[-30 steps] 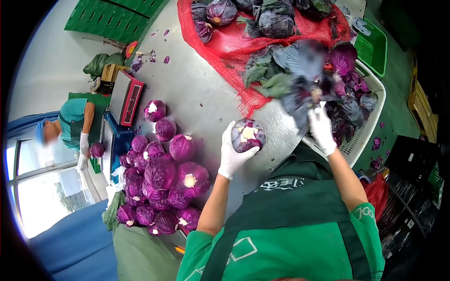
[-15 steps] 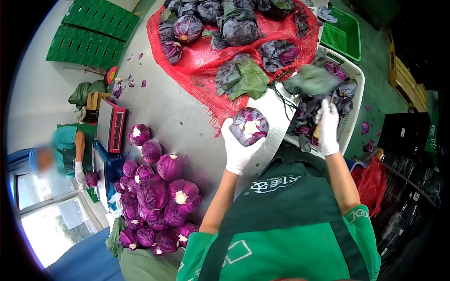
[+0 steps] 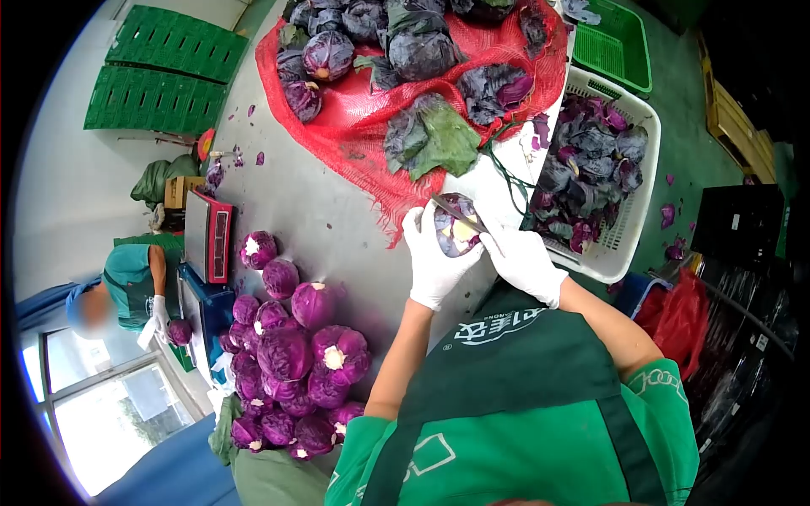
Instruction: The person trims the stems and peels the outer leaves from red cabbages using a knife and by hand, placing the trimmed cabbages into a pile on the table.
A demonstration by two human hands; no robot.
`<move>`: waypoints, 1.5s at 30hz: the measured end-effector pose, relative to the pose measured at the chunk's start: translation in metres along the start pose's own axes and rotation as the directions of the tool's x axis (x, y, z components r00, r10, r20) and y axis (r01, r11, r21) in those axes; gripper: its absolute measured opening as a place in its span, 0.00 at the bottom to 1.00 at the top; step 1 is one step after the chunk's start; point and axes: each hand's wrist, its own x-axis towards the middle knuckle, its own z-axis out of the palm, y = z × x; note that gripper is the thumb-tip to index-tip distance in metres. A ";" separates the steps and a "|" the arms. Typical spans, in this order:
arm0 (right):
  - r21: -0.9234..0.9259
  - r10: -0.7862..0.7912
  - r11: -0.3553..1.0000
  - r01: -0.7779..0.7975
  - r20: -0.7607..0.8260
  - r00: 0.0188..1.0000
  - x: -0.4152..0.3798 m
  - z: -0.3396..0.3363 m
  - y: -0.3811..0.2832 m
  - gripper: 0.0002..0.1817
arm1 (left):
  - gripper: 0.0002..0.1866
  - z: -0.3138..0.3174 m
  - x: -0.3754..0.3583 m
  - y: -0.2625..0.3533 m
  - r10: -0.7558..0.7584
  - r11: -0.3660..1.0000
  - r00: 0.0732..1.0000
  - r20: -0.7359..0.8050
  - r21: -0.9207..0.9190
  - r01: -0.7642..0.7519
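Both hands wear white gloves. My left hand [image 3: 439,266] is wrapped round the lower left side of a purple cabbage [image 3: 453,239] with a pale cut stem. In my right hand [image 3: 525,260] is a knife [image 3: 458,214], its dark blade lying across the cabbage; the handle is hidden in the fingers. Just above lies a red mesh bag [image 3: 354,160] bearing dark, leafy cabbages [image 3: 422,56] and a loose green leaf [image 3: 451,145]. A pile of trimmed purple cabbages [image 3: 285,352] rests on the table to the left.
A white crate [image 3: 645,190] full of dark leaves stands at the right, with a green crate [image 3: 620,46] beyond it. Black cord [image 3: 506,173] lies by the table edge. At the left, a co-worker [image 3: 135,278] holds a cabbage [image 3: 179,332] near a red-framed scale [image 3: 221,243].
My right hand has moved left from over the white crate to the cabbage, bringing the knife. The blurred leaf beside it is no longer in the air. My left hand still holds the cabbage.
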 end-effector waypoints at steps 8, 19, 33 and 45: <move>-0.054 -0.066 0.997 0.053 -0.271 0.960 0.022 0.013 0.019 0.24 | 0.54 0.006 -0.004 0.007 -0.062 0.998 0.998 -0.033 0.006 0.062; 0.205 0.200 0.967 -0.152 -0.236 0.951 0.066 -0.011 0.040 0.28 | 0.57 0.000 -0.039 -0.019 -0.075 0.982 0.992 -0.106 -0.178 0.055; 0.260 0.121 0.963 -0.076 -0.163 0.979 0.020 0.014 0.019 0.15 | 0.56 0.015 -0.019 -0.010 -0.186 0.935 0.974 -0.132 -0.328 0.134; -0.118 -0.092 0.990 0.074 -0.155 0.984 0.018 -0.007 0.010 0.25 | 0.59 0.017 0.000 0.001 -0.066 0.990 0.998 -0.008 -0.126 0.064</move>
